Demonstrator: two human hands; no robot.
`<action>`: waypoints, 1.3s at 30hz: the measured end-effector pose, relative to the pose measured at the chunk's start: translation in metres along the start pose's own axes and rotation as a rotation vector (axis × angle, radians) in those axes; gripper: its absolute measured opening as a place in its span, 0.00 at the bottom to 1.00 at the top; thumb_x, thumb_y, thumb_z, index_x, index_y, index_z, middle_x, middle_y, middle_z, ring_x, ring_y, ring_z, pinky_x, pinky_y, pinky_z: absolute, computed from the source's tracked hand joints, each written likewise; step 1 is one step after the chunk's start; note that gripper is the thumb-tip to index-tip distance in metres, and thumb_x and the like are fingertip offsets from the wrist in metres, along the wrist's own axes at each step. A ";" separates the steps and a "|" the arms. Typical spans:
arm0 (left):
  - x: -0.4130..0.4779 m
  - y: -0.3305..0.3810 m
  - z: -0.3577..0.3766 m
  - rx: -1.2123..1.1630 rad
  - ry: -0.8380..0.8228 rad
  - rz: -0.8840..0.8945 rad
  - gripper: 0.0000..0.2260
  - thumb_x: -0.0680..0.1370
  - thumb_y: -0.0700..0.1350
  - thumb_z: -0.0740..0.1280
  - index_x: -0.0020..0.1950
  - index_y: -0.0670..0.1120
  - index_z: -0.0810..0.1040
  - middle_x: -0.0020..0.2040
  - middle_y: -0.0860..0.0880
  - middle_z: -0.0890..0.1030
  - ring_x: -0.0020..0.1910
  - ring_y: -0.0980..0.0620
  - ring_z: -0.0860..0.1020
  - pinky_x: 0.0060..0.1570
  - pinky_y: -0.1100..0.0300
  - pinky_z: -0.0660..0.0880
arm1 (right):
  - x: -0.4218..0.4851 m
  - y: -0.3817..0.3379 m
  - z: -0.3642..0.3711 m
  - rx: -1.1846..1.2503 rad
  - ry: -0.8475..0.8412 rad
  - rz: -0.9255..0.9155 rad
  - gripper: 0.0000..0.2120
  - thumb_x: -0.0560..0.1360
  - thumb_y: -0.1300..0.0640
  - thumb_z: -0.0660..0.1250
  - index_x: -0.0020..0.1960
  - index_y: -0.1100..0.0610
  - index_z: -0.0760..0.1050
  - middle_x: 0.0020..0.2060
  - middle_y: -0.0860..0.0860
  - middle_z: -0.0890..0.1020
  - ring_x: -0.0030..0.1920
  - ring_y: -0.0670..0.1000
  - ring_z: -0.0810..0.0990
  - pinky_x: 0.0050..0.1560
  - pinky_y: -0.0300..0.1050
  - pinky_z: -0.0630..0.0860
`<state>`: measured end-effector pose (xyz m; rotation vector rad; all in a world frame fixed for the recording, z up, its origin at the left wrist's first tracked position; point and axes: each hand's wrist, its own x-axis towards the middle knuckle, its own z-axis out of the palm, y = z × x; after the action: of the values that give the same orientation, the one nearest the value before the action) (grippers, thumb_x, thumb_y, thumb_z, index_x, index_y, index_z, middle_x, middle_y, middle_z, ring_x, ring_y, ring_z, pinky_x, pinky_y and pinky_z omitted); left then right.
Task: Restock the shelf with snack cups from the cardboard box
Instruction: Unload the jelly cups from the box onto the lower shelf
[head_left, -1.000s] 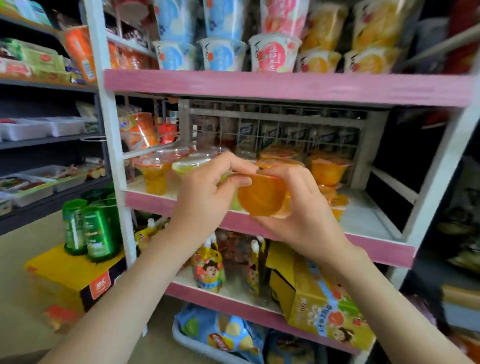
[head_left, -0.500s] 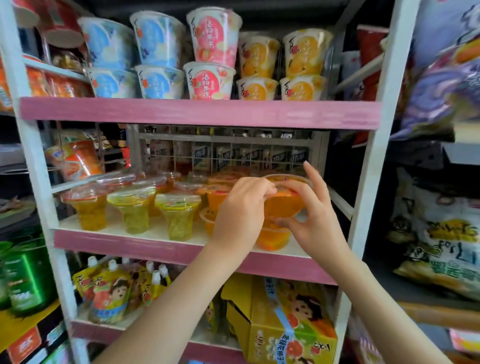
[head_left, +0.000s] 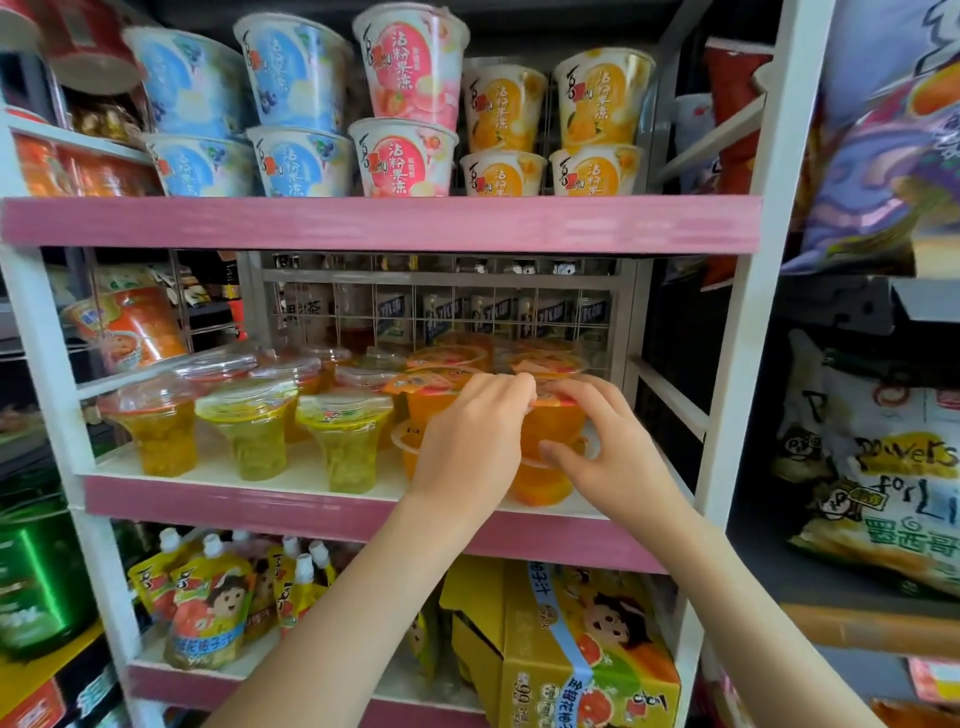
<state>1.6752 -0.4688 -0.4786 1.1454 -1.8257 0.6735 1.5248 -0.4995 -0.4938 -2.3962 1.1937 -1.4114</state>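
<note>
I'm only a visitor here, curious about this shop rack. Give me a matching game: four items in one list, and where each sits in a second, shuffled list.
Things
1. orange jelly cup
2. blue tubs
3. yellow cardboard box
4. green can

Places
A. lower shelf, right part
B. far left, outside the white rack
C. middle shelf, gripped by the left hand and right hand
D. top shelf, left part

Pairs: 1-C, 2-D, 3-A, 4-B
</note>
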 end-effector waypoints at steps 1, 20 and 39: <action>-0.003 0.001 -0.005 0.026 0.002 0.003 0.08 0.71 0.35 0.72 0.49 0.42 0.79 0.44 0.47 0.82 0.45 0.49 0.81 0.24 0.62 0.74 | -0.002 -0.002 0.001 -0.059 0.023 0.005 0.27 0.72 0.54 0.71 0.68 0.45 0.66 0.70 0.46 0.62 0.68 0.46 0.65 0.62 0.36 0.68; -0.327 -0.185 -0.257 0.212 0.018 -0.754 0.08 0.78 0.48 0.59 0.53 0.48 0.75 0.45 0.52 0.81 0.41 0.52 0.80 0.44 0.57 0.75 | -0.117 -0.272 0.273 0.243 -0.235 -0.532 0.25 0.69 0.63 0.64 0.65 0.67 0.69 0.59 0.61 0.74 0.61 0.57 0.68 0.66 0.46 0.63; -0.623 -0.185 -0.356 0.392 -0.861 -1.592 0.30 0.78 0.45 0.62 0.77 0.52 0.52 0.77 0.50 0.55 0.73 0.48 0.60 0.70 0.52 0.62 | -0.335 -0.394 0.491 -0.318 -1.220 -1.091 0.49 0.73 0.62 0.68 0.76 0.57 0.32 0.76 0.56 0.38 0.76 0.55 0.37 0.73 0.51 0.39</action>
<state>2.1095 0.0050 -0.8472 2.8204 -0.7057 -0.5295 2.0465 -0.1389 -0.8197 -3.2660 -0.2785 0.4753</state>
